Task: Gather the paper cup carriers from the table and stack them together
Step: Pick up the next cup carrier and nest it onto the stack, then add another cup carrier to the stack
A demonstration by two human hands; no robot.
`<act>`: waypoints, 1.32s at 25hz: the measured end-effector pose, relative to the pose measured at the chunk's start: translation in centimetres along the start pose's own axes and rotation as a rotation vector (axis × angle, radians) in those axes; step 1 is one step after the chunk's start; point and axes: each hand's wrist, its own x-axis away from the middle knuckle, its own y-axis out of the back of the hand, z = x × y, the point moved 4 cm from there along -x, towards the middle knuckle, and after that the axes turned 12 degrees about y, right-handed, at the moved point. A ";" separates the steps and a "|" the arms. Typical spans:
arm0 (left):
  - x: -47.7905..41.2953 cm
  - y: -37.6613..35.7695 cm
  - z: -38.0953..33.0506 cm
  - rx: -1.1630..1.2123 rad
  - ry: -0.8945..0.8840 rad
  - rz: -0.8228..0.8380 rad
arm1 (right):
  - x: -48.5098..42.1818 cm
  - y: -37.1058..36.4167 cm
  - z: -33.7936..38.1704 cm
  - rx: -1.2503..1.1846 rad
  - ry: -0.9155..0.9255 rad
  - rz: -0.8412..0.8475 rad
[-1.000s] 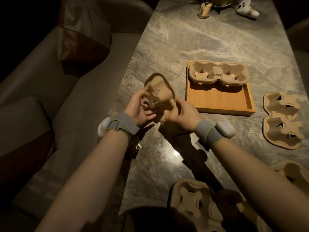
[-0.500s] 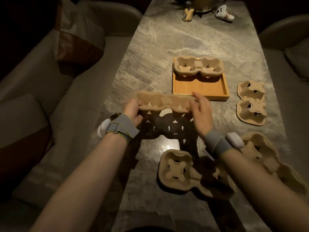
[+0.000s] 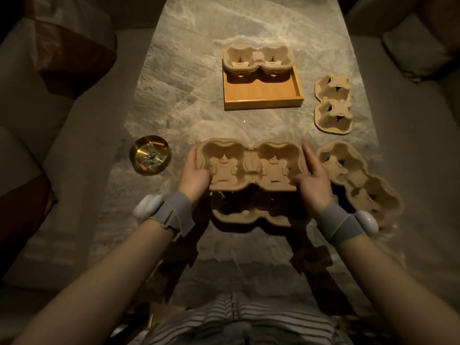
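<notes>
- Held carrier (image 3: 251, 165): I am gripping it with the left hand (image 3: 195, 175) and right hand (image 3: 315, 180), one clamped on each short end, the hands set apart; cup wells are facing up and its long axis is running left to right.
- Lower carrier (image 3: 249, 219): it is lying on the table (image 3: 199, 70) directly beneath and slightly nearer me, its long axis likewise left to right, so both hands are standing equally near; I judge a straight lowering would nest them.
- Remaining carriers: one (image 3: 257, 59) is resting in the wooden tray (image 3: 263, 98), two more (image 3: 333, 105) (image 3: 358, 180) are lying at the right.
- Brass dish (image 3: 150, 158): it is sitting left, clear of the work.
</notes>
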 end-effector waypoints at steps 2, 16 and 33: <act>0.8 -1.0 1.3 -0.089 -0.031 0.054 | 1.8 1.3 -0.8 0.162 0.068 0.005; 0.9 -3.1 6.9 -0.454 0.038 0.137 | 5.1 1.9 -4.7 0.704 0.138 0.241; -0.6 -24.4 -4.3 -1.191 -0.501 0.278 | 3.2 16.5 -4.4 1.123 -0.206 -0.296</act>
